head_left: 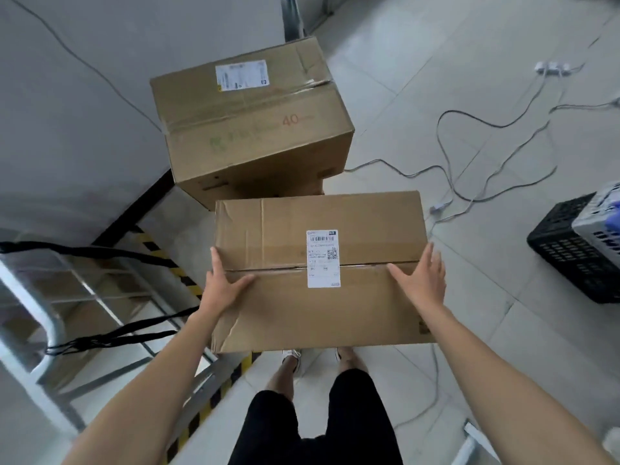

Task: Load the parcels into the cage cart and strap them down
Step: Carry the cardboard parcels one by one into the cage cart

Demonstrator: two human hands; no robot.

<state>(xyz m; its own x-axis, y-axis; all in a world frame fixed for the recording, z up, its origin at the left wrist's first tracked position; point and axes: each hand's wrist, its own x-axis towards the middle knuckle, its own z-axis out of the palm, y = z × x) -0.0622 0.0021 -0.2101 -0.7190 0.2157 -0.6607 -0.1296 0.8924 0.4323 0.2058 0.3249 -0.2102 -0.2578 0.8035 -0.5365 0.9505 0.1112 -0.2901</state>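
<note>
Head view: the parcel (318,273) is at centre frame, pressed between the left hand (224,283) and the right hand (422,276), with fingers flat along its sides and thumbs on top. It would be best carried level to the cage cart (50,317) at lower left, lifted clear of the black straps (110,337).

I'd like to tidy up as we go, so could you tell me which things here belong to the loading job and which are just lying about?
Part of the job:
near parcel, held between left hand and right hand
far parcel
cage cart
black straps

Lying about:
floor cables
power strip
black crate
</note>
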